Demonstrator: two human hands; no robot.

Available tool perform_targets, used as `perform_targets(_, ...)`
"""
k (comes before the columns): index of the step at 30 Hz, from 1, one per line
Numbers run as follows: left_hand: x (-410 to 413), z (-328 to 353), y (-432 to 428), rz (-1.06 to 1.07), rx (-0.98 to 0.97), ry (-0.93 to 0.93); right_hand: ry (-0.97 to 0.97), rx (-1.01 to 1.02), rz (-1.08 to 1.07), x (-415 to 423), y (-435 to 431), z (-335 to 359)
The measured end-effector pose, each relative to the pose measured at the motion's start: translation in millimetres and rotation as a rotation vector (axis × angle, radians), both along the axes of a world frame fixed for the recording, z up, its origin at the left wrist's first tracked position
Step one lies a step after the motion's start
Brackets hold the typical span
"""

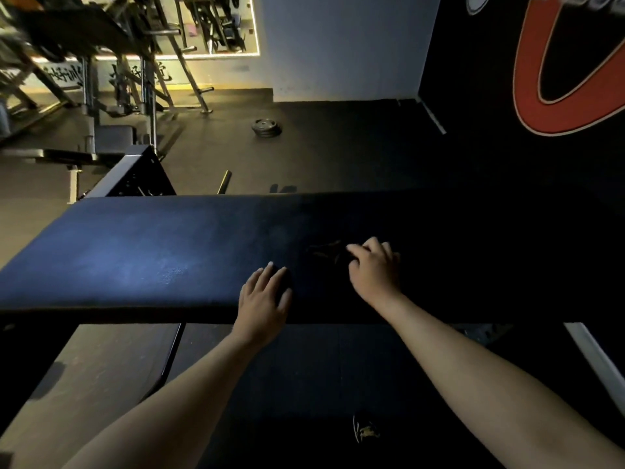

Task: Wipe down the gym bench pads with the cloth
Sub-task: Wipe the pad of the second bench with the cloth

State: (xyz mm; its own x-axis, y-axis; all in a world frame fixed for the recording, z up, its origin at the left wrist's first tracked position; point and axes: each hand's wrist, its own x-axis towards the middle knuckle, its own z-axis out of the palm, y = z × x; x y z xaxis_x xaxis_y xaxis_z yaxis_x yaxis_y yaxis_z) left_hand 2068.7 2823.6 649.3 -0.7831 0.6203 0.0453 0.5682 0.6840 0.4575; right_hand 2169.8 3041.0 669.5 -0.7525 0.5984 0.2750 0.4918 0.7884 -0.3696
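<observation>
A long dark blue bench pad (142, 252) runs across the middle of the view, its right half in deep shadow. A dark cloth (324, 253) lies bunched on the pad, hard to make out against it. My right hand (373, 269) sits on the cloth with its fingers curled into the fabric. My left hand (265, 296) rests on the pad's near edge to the left of the cloth, fingers fairly straight.
Behind the bench the dark rubber floor holds a stack of weight plates (266, 127). Metal racks and machines (111, 79) crowd the far left under a mirror. A black wall with an orange logo (558, 79) stands on the right.
</observation>
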Motion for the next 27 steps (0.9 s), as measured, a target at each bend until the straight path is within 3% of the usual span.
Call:
perform_targets(3,4,-4,-7,-0.016,-0.040,0.003,0.016,-0.003,-0.096,3,-24,-1)
perform_targets(9,8,2,-9,-0.052,-0.098,-0.042,0.111,0.042,0.160,5,-122,-13)
perform_targets(13,11,4,-8,-0.039,-0.110,-0.050,0.131,0.080,0.255,20,-109,-15)
perform_targets(19,15,5,-3,0.002,-0.114,-0.046,0.116,0.054,-0.038,69,-32,-20)
perform_targets(23,16,6,1,0.013,-0.123,-0.047,0.177,0.027,-0.132,70,-45,-21)
perform_targets(27,19,8,1,0.024,-0.136,-0.052,0.183,-0.047,0.165,38,-93,-25)
